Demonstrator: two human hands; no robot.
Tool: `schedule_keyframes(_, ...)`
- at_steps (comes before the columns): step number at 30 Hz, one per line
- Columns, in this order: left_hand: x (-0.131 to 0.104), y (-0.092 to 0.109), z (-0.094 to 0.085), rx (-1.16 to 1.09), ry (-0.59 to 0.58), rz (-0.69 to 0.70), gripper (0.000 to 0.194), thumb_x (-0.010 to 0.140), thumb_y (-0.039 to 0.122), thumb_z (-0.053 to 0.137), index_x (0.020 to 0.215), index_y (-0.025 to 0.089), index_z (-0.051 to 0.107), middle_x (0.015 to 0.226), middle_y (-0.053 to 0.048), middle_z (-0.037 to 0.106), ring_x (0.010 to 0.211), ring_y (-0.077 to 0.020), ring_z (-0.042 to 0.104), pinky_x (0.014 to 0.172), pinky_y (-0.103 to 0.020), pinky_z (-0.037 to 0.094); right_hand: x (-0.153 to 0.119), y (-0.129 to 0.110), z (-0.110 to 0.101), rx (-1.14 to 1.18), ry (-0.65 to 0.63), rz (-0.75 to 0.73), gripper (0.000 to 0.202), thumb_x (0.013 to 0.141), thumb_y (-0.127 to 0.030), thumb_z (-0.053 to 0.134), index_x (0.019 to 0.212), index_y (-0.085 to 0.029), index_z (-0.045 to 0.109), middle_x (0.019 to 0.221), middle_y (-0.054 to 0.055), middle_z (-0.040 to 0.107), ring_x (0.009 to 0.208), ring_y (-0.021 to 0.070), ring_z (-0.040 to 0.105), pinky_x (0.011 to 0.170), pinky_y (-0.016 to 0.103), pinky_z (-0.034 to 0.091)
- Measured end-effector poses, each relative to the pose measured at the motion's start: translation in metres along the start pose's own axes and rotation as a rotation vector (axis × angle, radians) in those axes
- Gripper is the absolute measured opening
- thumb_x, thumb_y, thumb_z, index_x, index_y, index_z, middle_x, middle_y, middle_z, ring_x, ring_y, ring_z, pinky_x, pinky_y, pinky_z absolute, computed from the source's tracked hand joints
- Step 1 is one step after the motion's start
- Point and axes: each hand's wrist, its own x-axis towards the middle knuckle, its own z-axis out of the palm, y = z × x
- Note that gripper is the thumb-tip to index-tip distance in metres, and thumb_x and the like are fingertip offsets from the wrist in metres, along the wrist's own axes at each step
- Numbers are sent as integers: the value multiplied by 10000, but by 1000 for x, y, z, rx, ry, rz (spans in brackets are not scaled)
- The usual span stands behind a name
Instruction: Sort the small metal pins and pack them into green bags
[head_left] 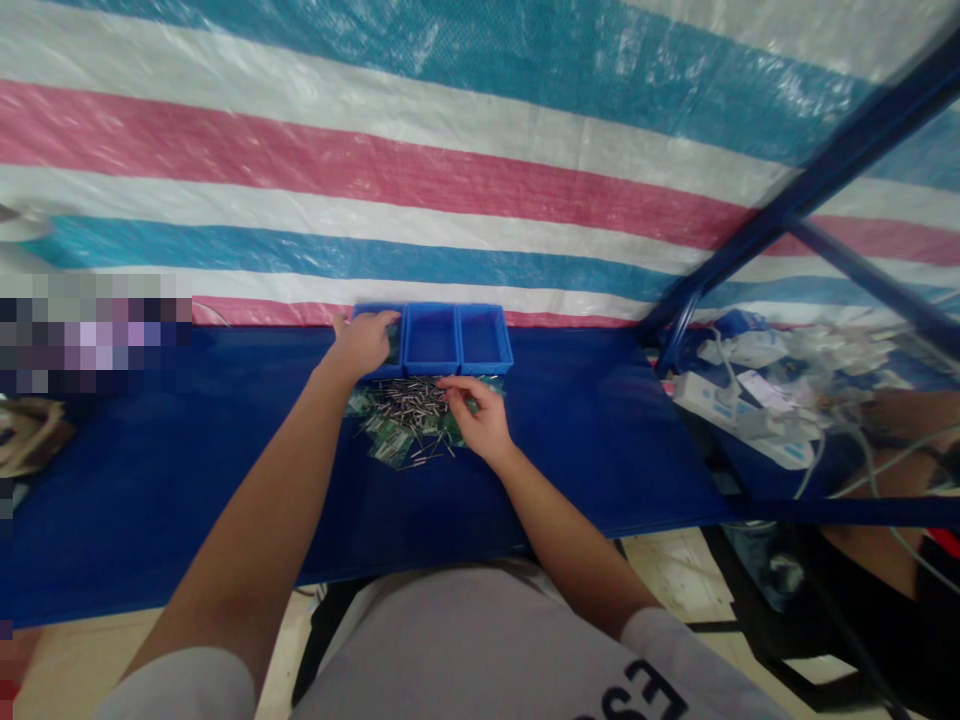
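Observation:
Three blue bins stand side by side at the back of the table. My left hand [365,345] is over the left bin [369,374], its fingers spread and nothing visible in them. Green pieces show inside that bin, partly hidden by the hand. In front of the bins lies a pile of thin metal pins or rods [409,402], mixed with small green pieces like circuit boards or packets [391,442]. At the pile's right side is my right hand [480,415], with thumb and fingertips drawn close together; what they hold is too small to make out.
The middle bin [431,340] and right bin [484,340] stand beside the left one. A blue metal frame [750,250] rises on the right. Beyond it are a white power strip [739,420], cables and another person's arm [907,415]. Behind hangs a striped tarp [450,170].

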Motion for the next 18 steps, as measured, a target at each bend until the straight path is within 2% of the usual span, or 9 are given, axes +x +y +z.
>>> schedule_keyframes(3,-21,4,-7,-109,305,-59,354,859,205,393,1135,215,614,1139,-88,677,1094,-258,591,1039,-473,317,0,1,1,3,4,5,180,908,-279,551,995,-231,702,978,47,733,790,155,671,763,305,549)
schedule_keyframes(6,-58,6,-11,-171,605,-233,240,826,196,422,965,150,611,992,-98,672,971,-225,612,929,-369,423,0,3,2,5,5,9,182,907,-275,548,989,-227,704,959,46,732,767,149,666,748,298,547)
schedule_keyframes(8,-85,4,-8,-204,652,-394,219,820,203,425,948,149,593,896,-82,655,813,-206,615,786,-334,471,0,4,3,6,4,11,184,906,-274,545,985,-228,705,951,44,731,750,144,663,734,291,546)
schedule_keyframes(10,-109,0,-2,-212,555,-530,212,808,239,457,948,158,594,841,-68,649,772,-210,614,766,-336,480,0,4,4,11,3,11,183,905,-271,544,983,-231,704,949,43,731,738,143,660,725,290,545)
schedule_keyframes(12,-124,-3,5,-183,355,-571,225,787,301,509,933,162,610,841,-73,657,792,-231,622,799,-362,484,0,4,4,17,1,8,182,905,-266,543,981,-233,704,950,45,731,737,146,660,722,295,545)
schedule_keyframes(14,-130,-3,10,-126,227,-599,355,777,416,554,987,139,621,884,-106,670,878,-276,625,858,-403,475,0,4,3,24,0,4,179,903,-259,545,981,-233,704,956,49,730,745,151,663,723,300,544)
schedule_keyframes(18,-126,3,14,-2,128,-605,607,744,587,575,1109,105,623,976,-173,671,1000,-352,607,901,-461,460,0,5,3,19,-7,3,179,900,-251,549,995,-230,699,970,52,731,755,153,667,729,301,544)
